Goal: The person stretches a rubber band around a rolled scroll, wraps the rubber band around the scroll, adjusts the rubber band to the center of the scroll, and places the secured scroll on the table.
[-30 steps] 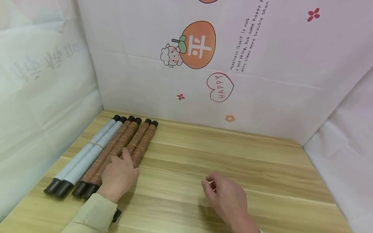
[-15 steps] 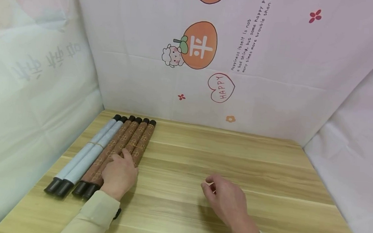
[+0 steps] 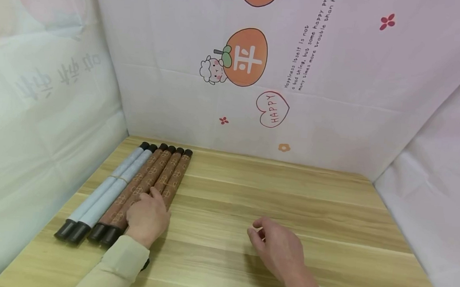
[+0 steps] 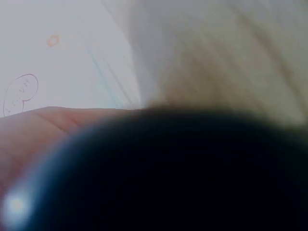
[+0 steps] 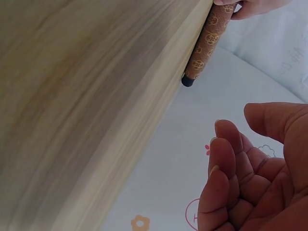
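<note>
On the table's left side, my left hand (image 3: pixel 148 220) grips the rightmost pair of brown patterned scrolls (image 3: pixel 178 170), its index finger lying along the top. The hand covers their near ends. Close against them on the left is another brown scroll pair (image 3: pixel 144 181) with black end caps. The right wrist view shows the outer brown scroll (image 5: pixel 208 41) under the left hand (image 5: pixel 260 6). My right hand (image 3: pixel 280 249) hovers over the bare wood at right, holding nothing, fingers loosely curled. A dark blurred shape covers much of the left wrist view, beside part of the hand (image 4: pixel 43 134).
A pair of light blue scrolls (image 3: pixel 108 193), tied with a thin band (image 3: pixel 118 178), lies furthest left. The wooden table (image 3: pixel 231 188) is bordered by a printed white cloth (image 3: pixel 169 99) at the back and both sides.
The rightmost brown pair has shifted left, closing the gap to the neighbouring brown pair. My left hand has since drawn back slightly toward me. The right hand stays nearly still.
</note>
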Demonstrator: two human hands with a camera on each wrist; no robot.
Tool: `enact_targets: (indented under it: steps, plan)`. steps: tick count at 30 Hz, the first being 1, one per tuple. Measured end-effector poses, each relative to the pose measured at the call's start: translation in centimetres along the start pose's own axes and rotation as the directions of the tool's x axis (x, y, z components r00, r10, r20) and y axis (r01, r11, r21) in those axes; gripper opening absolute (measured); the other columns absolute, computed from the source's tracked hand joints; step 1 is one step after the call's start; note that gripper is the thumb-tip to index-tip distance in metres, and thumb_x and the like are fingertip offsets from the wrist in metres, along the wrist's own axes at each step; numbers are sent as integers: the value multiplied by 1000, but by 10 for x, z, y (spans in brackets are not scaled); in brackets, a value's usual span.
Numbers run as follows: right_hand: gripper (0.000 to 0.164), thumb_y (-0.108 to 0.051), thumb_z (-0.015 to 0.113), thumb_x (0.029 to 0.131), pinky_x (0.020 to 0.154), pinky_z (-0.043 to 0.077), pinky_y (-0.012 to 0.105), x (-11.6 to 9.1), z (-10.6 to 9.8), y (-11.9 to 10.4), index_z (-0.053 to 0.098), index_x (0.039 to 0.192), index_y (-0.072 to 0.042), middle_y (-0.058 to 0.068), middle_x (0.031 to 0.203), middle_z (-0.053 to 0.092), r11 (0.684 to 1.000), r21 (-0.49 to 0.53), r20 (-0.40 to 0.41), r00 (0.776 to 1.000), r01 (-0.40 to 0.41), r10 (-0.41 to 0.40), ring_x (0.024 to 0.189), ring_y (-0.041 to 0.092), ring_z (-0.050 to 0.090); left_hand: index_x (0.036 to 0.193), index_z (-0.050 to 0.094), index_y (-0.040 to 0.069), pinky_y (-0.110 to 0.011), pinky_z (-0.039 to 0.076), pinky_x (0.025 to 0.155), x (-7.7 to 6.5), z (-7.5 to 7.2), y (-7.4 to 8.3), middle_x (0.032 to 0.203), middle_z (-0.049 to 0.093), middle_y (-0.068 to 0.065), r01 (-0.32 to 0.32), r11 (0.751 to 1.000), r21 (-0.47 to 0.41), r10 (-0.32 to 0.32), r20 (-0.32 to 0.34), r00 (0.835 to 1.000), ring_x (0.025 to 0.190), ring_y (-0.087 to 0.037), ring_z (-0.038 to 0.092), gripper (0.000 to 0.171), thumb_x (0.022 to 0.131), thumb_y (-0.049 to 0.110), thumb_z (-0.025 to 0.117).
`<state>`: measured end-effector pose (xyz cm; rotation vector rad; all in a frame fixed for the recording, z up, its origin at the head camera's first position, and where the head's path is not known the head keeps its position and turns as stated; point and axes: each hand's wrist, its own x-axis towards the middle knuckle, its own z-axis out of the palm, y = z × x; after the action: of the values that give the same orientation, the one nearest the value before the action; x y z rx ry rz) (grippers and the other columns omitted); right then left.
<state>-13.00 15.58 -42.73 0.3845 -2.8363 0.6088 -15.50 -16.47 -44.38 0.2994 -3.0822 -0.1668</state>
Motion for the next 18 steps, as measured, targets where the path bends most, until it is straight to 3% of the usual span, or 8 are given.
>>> enact_targets:
  steps: [4, 7, 11, 18]
  plan:
    - [18, -33, 73, 96, 54, 49, 26, 0, 0, 0, 77, 106, -19, -12, 81, 75, 1000, -5, 10, 1000, -2, 2, 65, 1, 63, 153, 36, -14, -45, 49, 42, -3, -4, 2, 117, 54, -44, -24, 999, 46, 25, -8, 1000, 52, -32, 55, 73, 101, 29, 62]
    - [19, -33, 73, 96, 53, 48, 25, 0, 0, 0, 77, 107, -19, -12, 81, 75, 1000, -6, 15, 1000, 1, -1, 64, 0, 62, 152, 39, -13, -47, 50, 44, -5, -7, 3, 112, 55, -42, -33, 998, 55, 34, -9, 999, 59, -38, 59, 69, 102, 28, 61]
    - [19, -33, 72, 96, 52, 47, 24, 0, -1, 0, 77, 108, -19, -12, 81, 75, 1000, 0, 24, 1000, 1, -1, 63, 0, 62, 150, 42, -13, -49, 52, 46, -7, -9, 3, 107, 57, -40, -41, 997, 69, 42, -16, 999, 71, -45, 63, 76, 97, 34, 70]
    - [20, -34, 72, 96, 55, 49, 27, 0, -1, 0, 76, 109, -19, -13, 82, 75, 1000, -1, 35, 999, -17, 18, 67, 2, 63, 148, 45, -13, -47, 52, 47, -8, -10, 2, 106, 60, -37, -76, 992, 99, 80, -37, 996, 73, -44, 64, 84, 91, 41, 76]
